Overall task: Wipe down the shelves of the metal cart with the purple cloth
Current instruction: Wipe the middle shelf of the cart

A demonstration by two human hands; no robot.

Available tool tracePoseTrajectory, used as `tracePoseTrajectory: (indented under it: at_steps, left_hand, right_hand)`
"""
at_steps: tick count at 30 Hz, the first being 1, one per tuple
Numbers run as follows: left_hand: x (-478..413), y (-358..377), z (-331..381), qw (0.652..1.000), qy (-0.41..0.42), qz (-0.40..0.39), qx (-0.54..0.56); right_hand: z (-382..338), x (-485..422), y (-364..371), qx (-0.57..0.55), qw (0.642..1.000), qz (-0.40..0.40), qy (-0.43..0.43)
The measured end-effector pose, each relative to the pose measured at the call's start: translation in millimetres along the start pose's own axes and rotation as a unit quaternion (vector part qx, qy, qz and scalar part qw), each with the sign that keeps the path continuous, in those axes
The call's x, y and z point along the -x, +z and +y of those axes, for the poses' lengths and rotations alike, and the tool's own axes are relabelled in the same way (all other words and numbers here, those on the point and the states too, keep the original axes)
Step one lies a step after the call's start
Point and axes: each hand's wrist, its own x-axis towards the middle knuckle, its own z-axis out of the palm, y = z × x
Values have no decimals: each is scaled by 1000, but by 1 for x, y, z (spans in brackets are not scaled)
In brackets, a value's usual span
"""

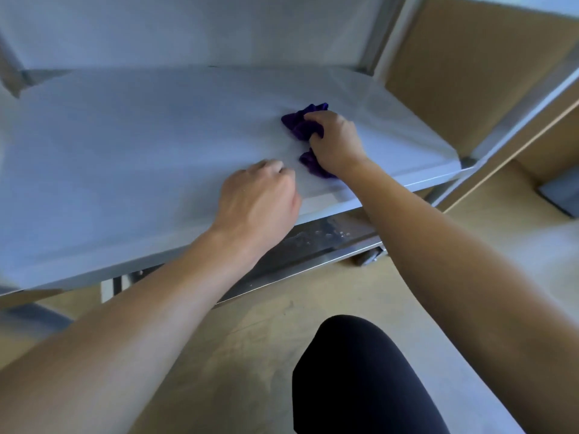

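The metal cart's middle shelf (125,145) is a wide grey sheet filling the upper left of the view. My right hand (336,139) presses a bunched purple cloth (300,125) onto the shelf right of centre; folds of cloth stick out above and below the fingers. My left hand (260,198) rests as a loose fist on the shelf near its front edge, holding nothing, a short way left of the cloth. Beneath the front edge the lower shelf (313,242) shows as a dark strip with water drops.
The cart's upright posts (380,36) rise at the back right and a caster wheel (369,256) sits below on the wooden floor. Brown cardboard boxes (470,76) stand right of the cart. My knee in dark trousers (360,377) is at the bottom.
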Motion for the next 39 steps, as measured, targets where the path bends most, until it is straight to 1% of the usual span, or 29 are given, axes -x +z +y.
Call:
tracePoseTrajectory:
  at_steps: [3, 7, 11, 16, 19, 22, 23, 26, 28, 29, 33, 37, 39]
  left_hand:
    - [-8, 10, 12, 1000, 20, -6, 19]
    - [-18, 18, 24, 999, 27, -16, 42]
    - [-32, 27, 37, 996, 35, -36, 72]
    - [-46, 38, 45, 993, 24, -55, 105]
    - [-44, 43, 49, 993, 35, -55, 94]
    - [-42, 47, 49, 993, 31, -60, 93]
    - [-42, 47, 49, 993, 27, -61, 100]
    - [-41, 48, 49, 993, 26, -58, 97]
    - [-41, 47, 51, 994, 24, -56, 92]
    - [-42, 47, 52, 994, 21, -54, 93]
    - [-40, 46, 54, 994, 19, -39, 98]
    - [-39, 46, 55, 995, 21, -37, 93]
    - [-39, 46, 56, 995, 18, -39, 91]
  right_hand:
    - [34, 2, -19, 19, 999, 25, 40]
    - [67, 7, -39, 33, 993, 51, 103]
    - [89, 12, -58, 25, 984, 75, 160]
    - [118, 18, -79, -17, 971, 105, 215]
    - [125, 14, -85, -16, 965, 98, 243]
    - [126, 3, -85, -101, 952, 65, 282]
    - [126, -1, -84, -93, 954, 60, 279]
    - [125, -15, -81, 4, 969, 57, 241]
    - [128, -26, -78, 25, 972, 64, 226]
    - [130, -32, -75, 16, 972, 66, 223]
    - [136, -56, -67, -95, 963, 77, 241]
    - [139, -76, -58, -164, 948, 69, 265]
    - [141, -88, -55, -172, 946, 58, 270]
